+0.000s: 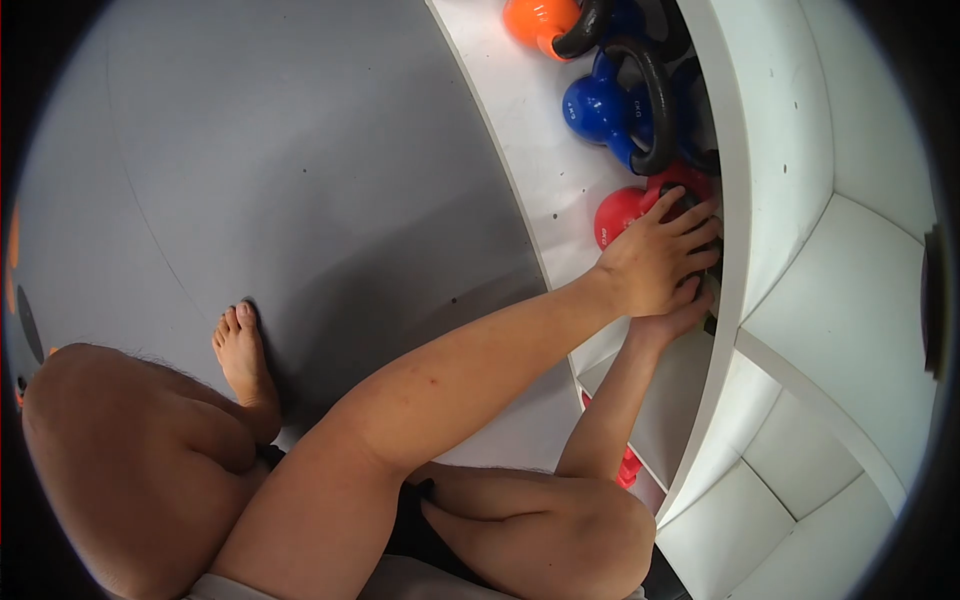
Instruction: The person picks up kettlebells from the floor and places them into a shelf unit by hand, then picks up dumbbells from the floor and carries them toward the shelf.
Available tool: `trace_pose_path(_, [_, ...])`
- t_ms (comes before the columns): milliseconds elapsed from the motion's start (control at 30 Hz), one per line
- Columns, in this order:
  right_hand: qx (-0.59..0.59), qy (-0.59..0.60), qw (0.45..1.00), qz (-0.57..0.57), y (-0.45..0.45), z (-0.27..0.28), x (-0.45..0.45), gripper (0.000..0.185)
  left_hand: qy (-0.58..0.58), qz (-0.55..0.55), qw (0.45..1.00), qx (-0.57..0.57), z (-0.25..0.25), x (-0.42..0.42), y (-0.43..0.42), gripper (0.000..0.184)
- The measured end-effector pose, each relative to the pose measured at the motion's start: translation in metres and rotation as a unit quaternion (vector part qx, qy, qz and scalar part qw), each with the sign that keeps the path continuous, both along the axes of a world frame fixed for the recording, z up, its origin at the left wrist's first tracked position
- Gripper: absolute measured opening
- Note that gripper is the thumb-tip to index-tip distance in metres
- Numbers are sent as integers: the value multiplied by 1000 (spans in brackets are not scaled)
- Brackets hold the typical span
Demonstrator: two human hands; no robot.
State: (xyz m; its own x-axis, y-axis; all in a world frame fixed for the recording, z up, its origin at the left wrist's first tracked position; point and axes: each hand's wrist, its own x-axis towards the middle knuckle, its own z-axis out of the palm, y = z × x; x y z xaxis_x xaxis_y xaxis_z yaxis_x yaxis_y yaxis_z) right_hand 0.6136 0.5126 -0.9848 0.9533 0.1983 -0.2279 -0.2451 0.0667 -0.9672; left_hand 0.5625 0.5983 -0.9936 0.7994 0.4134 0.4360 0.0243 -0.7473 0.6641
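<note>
The left hand (655,258) fans wide over a glossy, round, red kettlebell (617,214), perhaps steadying it; the right hand (672,324), partly hidden, cannot be judged.

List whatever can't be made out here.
Head view:
- Red kettlebell: partly covered by the left hand.
- Right hand: its grip, partly hidden by the left hand and shelf edge.
- Orange kettlebell: cut off by the top picture edge.
- Low red item: too little shows beside the right forearm to name it.
</note>
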Motion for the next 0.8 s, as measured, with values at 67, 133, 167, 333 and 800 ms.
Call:
trace_pose_path(67, [4, -13, 999, -30, 4, 5, -11, 48, -19, 7, 1000, -14, -4, -1, 0, 38])
trace_pose_path(133, [2, -28, 998, -51, 5, 9, -14, 48, -74, -3, 996, -45, -5, 1, 2, 35])
trace_pose_path(167, [-30, -74, 997, -12, 0, 8, -13, 48, -100, 1, 993, -64, -6, 2, 2, 31])
trace_pose_path(333, [-77, -176, 981, 0, -63, -22, -26, 44, -68, 14, 991, -110, 2, 11, -5, 36])
trace_pose_path(800, [-377, 317, 842, 220, -209, 318, -219, 16, 279, 95, 822, -487, 276, -257, 2, 73])
